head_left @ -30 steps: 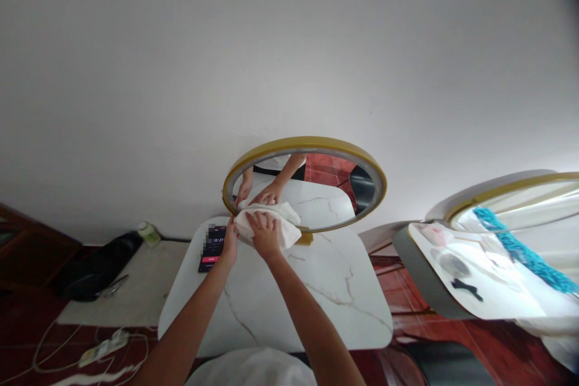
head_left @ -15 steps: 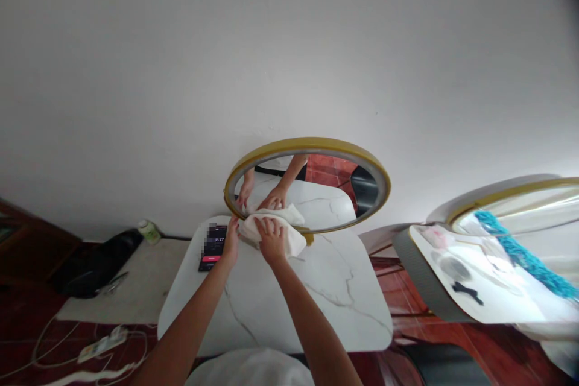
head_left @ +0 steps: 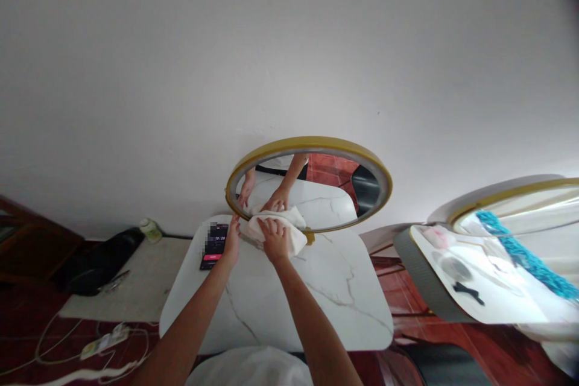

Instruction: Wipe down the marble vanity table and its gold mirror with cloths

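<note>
A round mirror (head_left: 316,190) with a gold frame stands tilted on the white marble-patterned table (head_left: 335,289). My left hand (head_left: 232,240) grips its lower left rim, thumb and fingers at the edge. Under the fingers of my right hand (head_left: 275,241) is a bunched white cloth (head_left: 296,241), pressed to the lower left part of the mirror. The glass reflects both hands and the cloth. Just left of my left hand lies a phone (head_left: 212,247) with a timer on its screen.
To the right, another table (head_left: 497,289) bears a second gold-framed mirror (head_left: 493,193) and a black bow-shaped item (head_left: 468,292). On the floor at left are a black bag (head_left: 104,259), a bottle (head_left: 150,230) and a power strip (head_left: 102,344) with cables. A wall (head_left: 289,60) rises behind the mirror.
My right hand and the cloth have shifted slightly to the right along the lower rim, and the cloth's folds differ. My left hand keeps its place at the rim.
</note>
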### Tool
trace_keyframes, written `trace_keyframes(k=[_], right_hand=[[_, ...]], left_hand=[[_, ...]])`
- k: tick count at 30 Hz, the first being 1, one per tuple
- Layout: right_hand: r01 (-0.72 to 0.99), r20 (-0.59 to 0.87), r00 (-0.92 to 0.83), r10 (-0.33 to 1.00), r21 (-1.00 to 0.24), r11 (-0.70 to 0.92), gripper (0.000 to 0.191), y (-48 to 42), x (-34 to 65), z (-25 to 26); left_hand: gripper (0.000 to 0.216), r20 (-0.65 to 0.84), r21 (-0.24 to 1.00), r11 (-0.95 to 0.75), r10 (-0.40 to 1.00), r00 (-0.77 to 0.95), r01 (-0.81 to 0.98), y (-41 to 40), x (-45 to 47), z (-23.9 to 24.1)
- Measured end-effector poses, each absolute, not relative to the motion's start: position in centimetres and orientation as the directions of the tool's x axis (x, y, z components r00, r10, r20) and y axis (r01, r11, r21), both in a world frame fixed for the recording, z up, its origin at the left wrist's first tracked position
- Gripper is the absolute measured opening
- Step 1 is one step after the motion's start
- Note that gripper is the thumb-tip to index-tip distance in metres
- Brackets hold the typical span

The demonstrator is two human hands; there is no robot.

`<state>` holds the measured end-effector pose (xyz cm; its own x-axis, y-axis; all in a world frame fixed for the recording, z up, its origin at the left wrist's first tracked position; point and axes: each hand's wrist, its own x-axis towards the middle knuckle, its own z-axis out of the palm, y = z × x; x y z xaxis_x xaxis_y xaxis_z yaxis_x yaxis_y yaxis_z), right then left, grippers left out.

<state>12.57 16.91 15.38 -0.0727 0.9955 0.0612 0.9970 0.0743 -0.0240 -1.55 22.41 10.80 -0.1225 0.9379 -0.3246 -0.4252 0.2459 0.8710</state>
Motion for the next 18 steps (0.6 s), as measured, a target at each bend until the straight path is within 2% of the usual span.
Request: trace_keyframes(k=[4, 12, 18], right_hand=[[0.999, 0.011, -0.038, 0.999, -0.026, 0.038, 0.068, 16.7, 12.5, 15.1], [0.99, 0.138, -0.129, 0.982, -0.039, 0.136, 0.067, 18.0, 9.6, 17.6], [0.99, 0.123, -0.13, 0.984, -0.04, 0.136, 0.073, 17.6, 11.0, 16.7]], left_hand=[[0.039, -0.322, 0.87, 0.249, 0.94, -0.109, -0.426, 22.4, -1.4, 10.6], [0.042, -0.293, 0.873, 0.213, 0.948, -0.124, -0.439, 22.5, -1.2, 10.4], [0.039, -0.297, 0.878, 0.222, 0.947, -0.12, -0.423, 22.5, -1.5, 10.8]])
